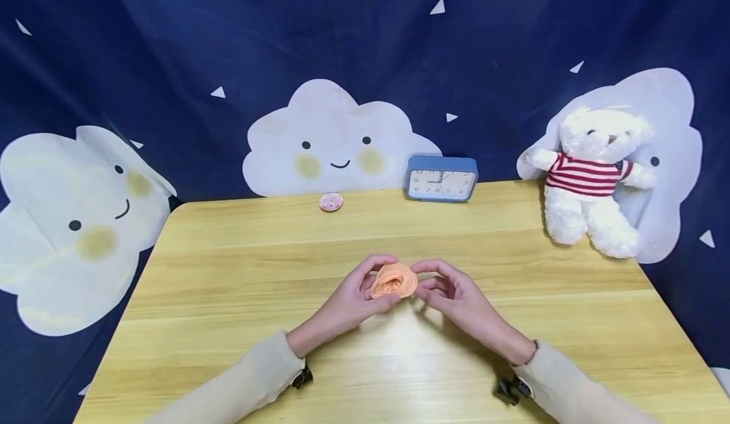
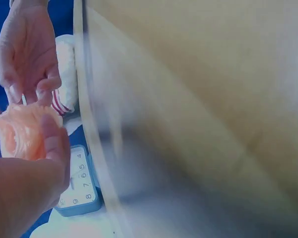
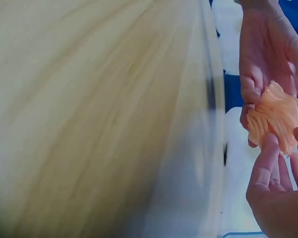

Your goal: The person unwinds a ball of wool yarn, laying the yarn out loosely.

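An orange crepe-paper flower (image 1: 394, 281), rolled like a rose, is held just above the middle of the wooden table (image 1: 239, 265). My left hand (image 1: 365, 288) grips it from the left, fingers curled over the top and thumb underneath. My right hand (image 1: 435, 281) pinches the flower's right edge between index finger and thumb. In the left wrist view the flower (image 2: 20, 131) lies against my left hand (image 2: 35, 178), with my right hand (image 2: 27, 54) beyond it. In the right wrist view the flower (image 3: 275, 116) sits between my right hand (image 3: 275, 193) and my left hand (image 3: 268, 54).
A blue alarm clock (image 1: 441, 179) stands at the table's far edge, with a small round pink badge (image 1: 331, 201) to its left. A white teddy bear (image 1: 590, 183) in a striped shirt leans at the far right corner. A dark cloud-print backdrop hangs behind.
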`<action>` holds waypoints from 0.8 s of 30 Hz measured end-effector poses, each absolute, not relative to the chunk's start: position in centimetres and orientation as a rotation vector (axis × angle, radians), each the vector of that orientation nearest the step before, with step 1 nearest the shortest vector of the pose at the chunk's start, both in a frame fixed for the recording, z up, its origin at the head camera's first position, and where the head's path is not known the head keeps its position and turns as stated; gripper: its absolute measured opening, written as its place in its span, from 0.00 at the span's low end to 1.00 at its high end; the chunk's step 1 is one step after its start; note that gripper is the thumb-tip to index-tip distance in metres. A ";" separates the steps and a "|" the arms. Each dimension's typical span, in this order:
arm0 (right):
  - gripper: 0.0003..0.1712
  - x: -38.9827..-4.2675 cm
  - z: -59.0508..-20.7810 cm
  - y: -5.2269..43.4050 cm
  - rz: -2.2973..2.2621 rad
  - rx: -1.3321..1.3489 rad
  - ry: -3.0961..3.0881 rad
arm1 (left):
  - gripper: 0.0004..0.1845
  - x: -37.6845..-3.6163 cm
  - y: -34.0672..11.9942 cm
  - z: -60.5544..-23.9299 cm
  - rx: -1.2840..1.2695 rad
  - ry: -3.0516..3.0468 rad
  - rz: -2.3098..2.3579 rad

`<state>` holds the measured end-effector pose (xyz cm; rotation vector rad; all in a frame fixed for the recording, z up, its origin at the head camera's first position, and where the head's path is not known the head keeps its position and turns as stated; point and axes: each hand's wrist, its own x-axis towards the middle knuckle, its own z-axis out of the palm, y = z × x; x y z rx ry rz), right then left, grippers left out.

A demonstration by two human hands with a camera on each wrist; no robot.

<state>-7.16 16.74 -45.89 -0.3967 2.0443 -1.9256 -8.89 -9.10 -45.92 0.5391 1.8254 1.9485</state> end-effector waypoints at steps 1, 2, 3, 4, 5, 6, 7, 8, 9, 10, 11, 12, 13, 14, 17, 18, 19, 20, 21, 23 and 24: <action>0.24 -7.0 -45.8 16.7 -1.928 -0.406 2.052 | 0.32 -8.7 -9.2 -45.9 0.554 1.816 1.969; 0.23 -6.9 -45.6 16.7 -1.934 -0.413 2.059 | 0.31 -8.5 -9.2 -45.7 0.562 1.818 1.985; 0.23 -6.7 -45.5 16.7 -1.942 -0.415 2.064 | 0.30 -8.3 -9.2 -45.6 0.573 1.821 2.001; 0.22 -6.6 -45.4 16.7 -1.954 -0.419 2.065 | 0.29 -8.2 -9.2 -45.6 0.583 1.820 2.020; 0.22 -6.5 -45.3 16.6 -1.971 -0.425 2.068 | 0.28 -8.0 -9.2 -45.6 0.592 1.817 2.039; 0.22 -6.4 -45.2 16.5 -1.989 -0.435 2.069 | 0.28 -7.9 -9.2 -45.6 0.599 1.808 2.059; 0.22 -6.3 -45.1 16.5 -2.010 -0.445 2.068 | 0.27 -7.8 -9.2 -45.5 0.605 1.808 2.072; 0.22 -6.2 -45.1 16.4 -2.033 -0.455 2.065 | 0.27 -7.7 -9.2 -45.4 0.609 1.810 2.081; 0.22 -6.2 -45.0 16.3 -2.054 -0.460 2.062 | 0.27 -7.6 -9.2 -45.4 0.616 1.812 2.089; 0.21 -6.1 -45.0 16.2 -2.071 -0.465 2.065 | 0.27 -7.5 -9.2 -45.3 0.628 1.814 2.093; 0.21 -6.0 -44.9 16.1 -2.084 -0.464 2.069 | 0.27 -7.4 -9.3 -45.2 0.638 1.817 2.095; 0.21 -5.9 -44.9 16.0 -2.094 -0.456 2.073 | 0.28 -7.2 -9.3 -45.2 0.649 1.816 2.097; 0.21 -5.9 -44.9 15.9 -2.102 -0.443 2.075 | 0.28 -7.1 -9.2 -45.1 0.660 1.818 2.097; 0.21 -5.8 -44.8 15.8 -2.106 -0.427 2.081 | 0.28 -7.0 -9.2 -45.1 0.668 1.815 2.096; 0.20 -5.8 -44.8 15.5 -2.112 -0.383 2.086 | 0.29 -6.7 -9.1 -45.0 0.686 1.820 2.090; 0.19 -5.9 -44.8 15.4 -2.115 -0.377 2.085 | 0.29 -6.5 -9.0 -44.9 0.693 1.830 2.086; 0.18 -5.9 -44.8 15.3 -2.117 -0.374 2.084 | 0.29 -6.5 -9.0 -44.9 0.700 1.846 2.081; 0.17 -6.0 -44.8 15.2 -2.118 -0.374 2.084 | 0.28 -6.4 -8.9 -44.8 0.709 1.861 2.077; 0.16 -6.0 -44.8 15.1 -2.121 -0.378 2.082 | 0.28 -6.4 -8.9 -44.8 0.721 1.877 2.074; 0.14 -6.1 -44.8 14.8 -2.129 -0.385 2.076 | 0.26 -6.3 -8.8 -44.9 0.736 1.907 2.069; 0.13 -6.1 -44.8 14.8 -2.133 -0.384 2.075 | 0.26 -6.4 -8.8 -44.9 0.743 1.917 2.068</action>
